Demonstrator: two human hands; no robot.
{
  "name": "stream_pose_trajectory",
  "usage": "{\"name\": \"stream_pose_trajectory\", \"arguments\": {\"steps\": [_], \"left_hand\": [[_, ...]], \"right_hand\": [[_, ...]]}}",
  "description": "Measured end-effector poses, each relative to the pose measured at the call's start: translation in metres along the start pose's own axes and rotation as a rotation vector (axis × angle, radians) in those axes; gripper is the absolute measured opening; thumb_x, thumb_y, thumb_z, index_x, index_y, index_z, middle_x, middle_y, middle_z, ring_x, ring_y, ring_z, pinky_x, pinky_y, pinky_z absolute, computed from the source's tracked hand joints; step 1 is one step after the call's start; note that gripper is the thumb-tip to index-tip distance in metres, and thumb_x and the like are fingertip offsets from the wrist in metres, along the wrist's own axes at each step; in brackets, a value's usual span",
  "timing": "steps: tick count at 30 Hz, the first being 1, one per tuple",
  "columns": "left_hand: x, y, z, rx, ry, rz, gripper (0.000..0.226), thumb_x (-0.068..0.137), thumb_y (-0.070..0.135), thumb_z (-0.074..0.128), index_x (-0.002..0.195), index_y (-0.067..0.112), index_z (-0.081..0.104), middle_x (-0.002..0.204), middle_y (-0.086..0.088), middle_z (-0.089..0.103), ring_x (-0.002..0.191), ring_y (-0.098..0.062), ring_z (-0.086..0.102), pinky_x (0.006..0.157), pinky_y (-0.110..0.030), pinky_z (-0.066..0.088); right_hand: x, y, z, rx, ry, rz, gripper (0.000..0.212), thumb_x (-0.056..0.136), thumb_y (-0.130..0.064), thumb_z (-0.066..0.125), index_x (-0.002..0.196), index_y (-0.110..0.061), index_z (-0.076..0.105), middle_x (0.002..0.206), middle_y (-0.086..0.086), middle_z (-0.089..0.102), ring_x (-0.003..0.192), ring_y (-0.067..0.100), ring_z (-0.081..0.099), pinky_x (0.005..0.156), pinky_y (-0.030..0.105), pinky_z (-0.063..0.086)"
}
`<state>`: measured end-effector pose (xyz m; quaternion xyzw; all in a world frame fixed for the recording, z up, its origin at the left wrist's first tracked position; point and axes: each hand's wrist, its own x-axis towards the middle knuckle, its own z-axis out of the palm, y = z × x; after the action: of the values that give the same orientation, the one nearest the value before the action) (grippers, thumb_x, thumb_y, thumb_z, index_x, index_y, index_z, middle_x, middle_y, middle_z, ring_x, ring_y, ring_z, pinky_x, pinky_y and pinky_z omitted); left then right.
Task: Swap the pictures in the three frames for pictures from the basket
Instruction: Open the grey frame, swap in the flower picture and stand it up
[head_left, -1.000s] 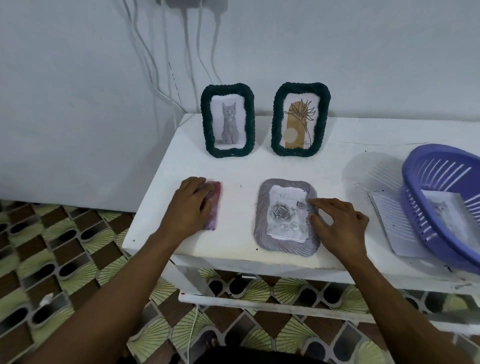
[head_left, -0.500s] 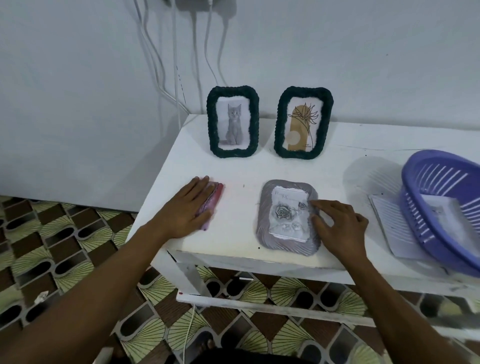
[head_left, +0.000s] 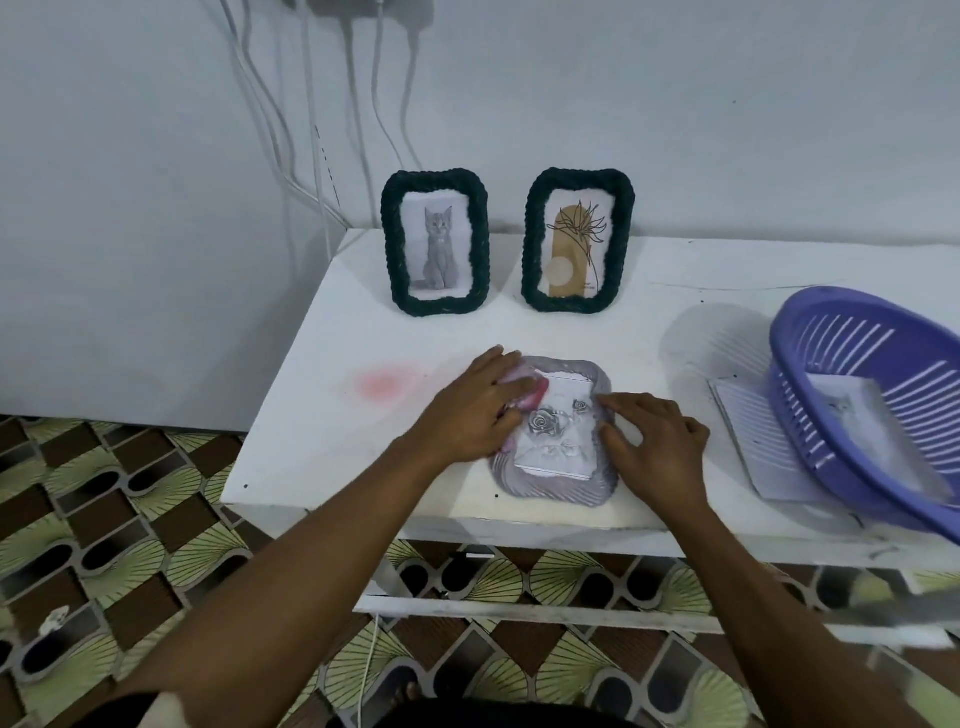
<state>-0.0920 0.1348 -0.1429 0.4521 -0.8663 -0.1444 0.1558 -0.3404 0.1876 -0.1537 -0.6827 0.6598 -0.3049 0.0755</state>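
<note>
A grey ribbed frame (head_left: 556, 492) lies flat near the table's front edge, with a grey rose picture (head_left: 553, 447) in its window. My left hand (head_left: 470, 413) rests on the frame's upper left corner and holds a pink flat piece (head_left: 538, 393) against it. The fingertips of my right hand (head_left: 657, 449) press on the frame's right edge. Two dark green braided frames stand at the back: the cat frame (head_left: 393, 260) on the left and the plant frame (head_left: 623, 244) on the right. The purple basket (head_left: 893, 374), tilted at the right, holds a pale picture (head_left: 852, 415).
A lined white sheet (head_left: 753, 447) lies partly under the basket's left side. The white table (head_left: 322, 415) ends at a wall on the left and behind. White cables (head_left: 311, 156) hang down the wall behind the cat frame. Patterned floor lies below.
My left hand has carried the pink piece to the right, from the bare table onto the grey frame's upper left corner. My right hand stays on the frame's right edge.
</note>
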Motion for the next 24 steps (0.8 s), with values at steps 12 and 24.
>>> {"name": "stream_pose_trajectory", "arguments": {"steps": [12, 24], "left_hand": [[-0.023, -0.008, -0.012, -0.251, 0.154, -0.030, 0.050, 0.089, 0.028, 0.036, 0.133, 0.015, 0.056, 0.147, -0.005, 0.040, 0.137, -0.017, 0.034, 0.111, -0.032, 0.032], [-0.079, -0.069, -0.049, 0.054, 0.185, -0.240, 0.060, 0.088, 0.040, 0.030, 0.137, 0.012, 0.051, 0.151, -0.011, 0.038, 0.143, -0.027, 0.025, 0.113, -0.035, 0.024]], "right_hand": [[0.001, 0.000, -0.002, -0.059, -0.030, 0.000, 0.034, 0.084, -0.042, 0.053, 0.117, -0.042, 0.064, 0.118, -0.018, 0.063, 0.113, 0.009, 0.049, 0.085, 0.030, 0.018], [0.001, -0.001, -0.001, -0.038, -0.022, 0.011, 0.034, 0.083, -0.044, 0.051, 0.113, -0.042, 0.065, 0.118, -0.015, 0.064, 0.115, 0.010, 0.048, 0.088, 0.034, 0.022]]}}
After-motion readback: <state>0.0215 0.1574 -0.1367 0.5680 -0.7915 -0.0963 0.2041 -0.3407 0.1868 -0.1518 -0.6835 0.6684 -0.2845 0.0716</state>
